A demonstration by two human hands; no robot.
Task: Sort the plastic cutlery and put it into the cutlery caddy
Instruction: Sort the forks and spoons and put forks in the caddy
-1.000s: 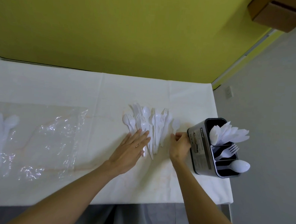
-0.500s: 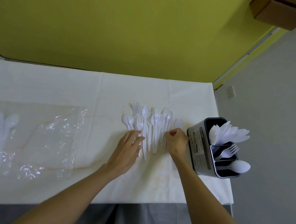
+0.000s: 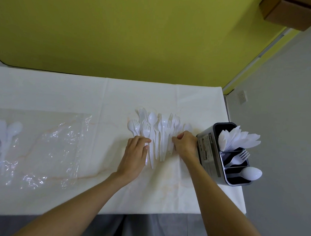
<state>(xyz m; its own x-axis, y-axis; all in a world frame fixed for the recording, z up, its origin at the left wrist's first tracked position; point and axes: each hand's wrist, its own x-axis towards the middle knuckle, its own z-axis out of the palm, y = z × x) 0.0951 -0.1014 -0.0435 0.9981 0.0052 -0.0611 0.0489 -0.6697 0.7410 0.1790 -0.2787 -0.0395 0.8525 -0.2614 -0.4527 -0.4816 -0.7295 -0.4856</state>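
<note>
A: Where is the cutlery (image 3: 156, 130) laid?
B: Piled on the table (image 3: 62, 95), just left of the caddy (image 3: 207, 153). It is touched by the left hand's (image 3: 135, 153) relaxed fingers; the right hand's (image 3: 184, 146) are curled, grip not discernible.
A: What is risked?
B: Overlapped pieces could be lifted together and missorted.

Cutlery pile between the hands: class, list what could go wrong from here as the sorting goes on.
Forks and spoons overlap in the cutlery pile, so the right hand at its edge may lift mixed kinds together. The caddy stands close to the right edge of the table, beside the right wrist; a knock could push it off. The spoon leans out over the caddy's rim and might fall out.
</note>
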